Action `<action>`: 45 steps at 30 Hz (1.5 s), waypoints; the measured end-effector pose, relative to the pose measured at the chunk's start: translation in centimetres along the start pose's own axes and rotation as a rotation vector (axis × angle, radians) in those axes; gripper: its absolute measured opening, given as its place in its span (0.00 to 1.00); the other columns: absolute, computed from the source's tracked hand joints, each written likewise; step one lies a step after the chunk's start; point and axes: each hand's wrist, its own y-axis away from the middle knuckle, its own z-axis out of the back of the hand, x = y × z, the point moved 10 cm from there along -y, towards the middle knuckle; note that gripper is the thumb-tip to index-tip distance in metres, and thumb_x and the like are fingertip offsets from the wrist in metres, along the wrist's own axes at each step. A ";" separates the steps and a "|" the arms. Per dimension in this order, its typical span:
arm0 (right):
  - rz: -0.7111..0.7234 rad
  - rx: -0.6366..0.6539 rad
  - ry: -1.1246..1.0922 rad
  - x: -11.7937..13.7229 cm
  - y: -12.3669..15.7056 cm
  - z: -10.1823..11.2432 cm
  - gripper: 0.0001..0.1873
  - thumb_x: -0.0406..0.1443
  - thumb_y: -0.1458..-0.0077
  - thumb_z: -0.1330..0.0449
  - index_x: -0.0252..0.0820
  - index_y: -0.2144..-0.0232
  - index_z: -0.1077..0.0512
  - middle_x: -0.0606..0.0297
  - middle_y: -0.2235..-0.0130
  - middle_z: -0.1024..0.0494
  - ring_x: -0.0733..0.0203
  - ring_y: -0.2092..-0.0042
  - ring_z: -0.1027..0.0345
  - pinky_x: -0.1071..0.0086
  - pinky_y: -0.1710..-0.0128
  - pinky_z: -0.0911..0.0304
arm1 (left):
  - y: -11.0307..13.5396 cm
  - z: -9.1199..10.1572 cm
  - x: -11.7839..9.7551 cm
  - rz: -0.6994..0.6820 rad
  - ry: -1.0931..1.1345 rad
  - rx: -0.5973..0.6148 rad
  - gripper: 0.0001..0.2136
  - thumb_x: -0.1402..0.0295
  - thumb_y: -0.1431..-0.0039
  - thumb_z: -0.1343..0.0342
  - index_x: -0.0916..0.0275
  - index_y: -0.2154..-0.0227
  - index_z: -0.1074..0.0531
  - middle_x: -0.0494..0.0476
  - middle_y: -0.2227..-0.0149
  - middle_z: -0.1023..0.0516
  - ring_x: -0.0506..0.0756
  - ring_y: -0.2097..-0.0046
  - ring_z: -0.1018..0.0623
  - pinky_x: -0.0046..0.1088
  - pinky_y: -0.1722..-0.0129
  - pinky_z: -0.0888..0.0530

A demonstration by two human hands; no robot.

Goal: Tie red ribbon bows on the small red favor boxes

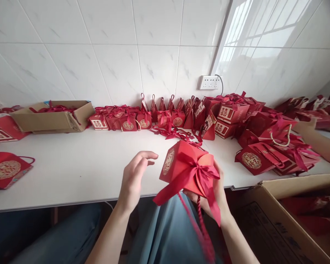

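Observation:
A red gift box [173, 165] with a gold round emblem on one side is tilted above the table's front edge. My right hand [217, 183] grips it from the right and below. On its top a dark red ribbon [199, 171] is tied in a bow with long tails. Twisted red cords [200, 216] hang from the box past my lap. My left hand [136, 174] is just left of the box, not touching it, its fingers apart and curved toward it.
Several red gift boxes [129, 123] line the wall side of the white table [85, 161]. More boxes [249, 159] are piled on the right. A cardboard box of ribbons [55, 123] stands back left. An open carton [266, 220] sits lower right. Another person's arm [323, 143] reaches in at far right.

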 end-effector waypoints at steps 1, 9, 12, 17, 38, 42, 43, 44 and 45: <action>0.037 -0.006 -0.009 0.4 -0.1 0.2 0.49 0.46 0.55 0.32 0.58 0.37 0.55 0.58 0.38 0.44 0.46 0.40 0.43 0.53 0.48 0.34 | 0.3 -0.7 -0.8 -0.019 -0.036 0.044 0.15 0.55 0.38 0.54 0.59 0.64 0.27 0.56 0.60 0.28 0.56 0.54 0.29 0.30 0.55 0.30; 0.237 0.016 0.099 2.9 0.1 -0.1 0.47 0.40 0.51 0.32 0.56 0.37 0.54 0.55 0.38 0.44 0.45 0.39 0.45 0.53 0.50 0.32 | 1.1 -3.0 -3.6 -0.123 -0.334 0.089 0.04 0.65 0.40 0.46 0.57 0.63 0.30 0.52 0.62 0.29 0.50 0.59 0.28 0.26 0.57 0.30; 0.256 0.024 0.122 3.4 0.1 -0.1 0.47 0.38 0.50 0.33 0.55 0.36 0.56 0.55 0.39 0.44 0.46 0.39 0.46 0.52 0.47 0.34 | 1.6 -3.3 -5.0 -0.247 -0.378 0.056 0.01 0.70 0.40 0.46 0.60 0.67 0.32 0.52 0.66 0.30 0.49 0.61 0.28 0.25 0.61 0.29; 0.284 0.002 0.190 4.3 0.3 0.1 0.46 0.38 0.48 0.34 0.55 0.36 0.56 0.54 0.39 0.43 0.45 0.39 0.45 0.51 0.48 0.34 | 5.0 -5.1 -9.7 -0.648 -0.544 0.000 0.06 0.79 0.45 0.44 0.63 0.67 0.33 0.51 0.70 0.29 0.49 0.67 0.28 0.27 0.65 0.29; 0.332 -0.046 0.184 4.9 1.4 0.8 0.44 0.33 0.47 0.37 0.57 0.36 0.57 0.57 0.36 0.46 0.50 0.38 0.47 0.56 0.51 0.30 | 8.7 -7.5 -12.8 -0.819 -0.758 0.034 0.12 0.82 0.55 0.39 0.63 0.67 0.28 0.46 0.74 0.23 0.47 0.73 0.26 0.34 0.62 0.27; 0.315 -0.055 0.192 4.6 1.5 1.0 0.45 0.35 0.47 0.36 0.57 0.36 0.57 0.55 0.36 0.46 0.47 0.38 0.47 0.52 0.50 0.32 | 8.6 -7.6 -12.7 -0.830 -0.768 0.047 0.11 0.81 0.54 0.39 0.62 0.67 0.28 0.46 0.74 0.23 0.47 0.74 0.26 0.34 0.62 0.27; 0.302 -0.055 0.192 4.5 1.5 1.1 0.45 0.35 0.47 0.36 0.58 0.36 0.57 0.55 0.36 0.46 0.47 0.38 0.47 0.51 0.50 0.32 | 8.6 -7.7 -12.7 -0.829 -0.775 0.059 0.11 0.81 0.54 0.39 0.62 0.67 0.28 0.46 0.74 0.23 0.47 0.74 0.26 0.33 0.62 0.27; 0.293 -0.050 0.189 4.4 1.5 1.1 0.45 0.36 0.47 0.35 0.58 0.36 0.57 0.56 0.36 0.46 0.46 0.38 0.48 0.51 0.50 0.32 | 8.5 -7.7 -12.6 -0.826 -0.781 0.070 0.11 0.80 0.53 0.38 0.62 0.67 0.29 0.46 0.74 0.23 0.47 0.74 0.25 0.33 0.62 0.27; 0.289 -0.043 0.183 4.4 1.5 1.1 0.45 0.36 0.47 0.35 0.59 0.36 0.57 0.56 0.36 0.46 0.45 0.38 0.48 0.50 0.50 0.32 | 8.4 -7.8 -12.6 -0.820 -0.786 0.077 0.12 0.80 0.53 0.38 0.62 0.67 0.29 0.46 0.74 0.23 0.47 0.74 0.25 0.33 0.62 0.27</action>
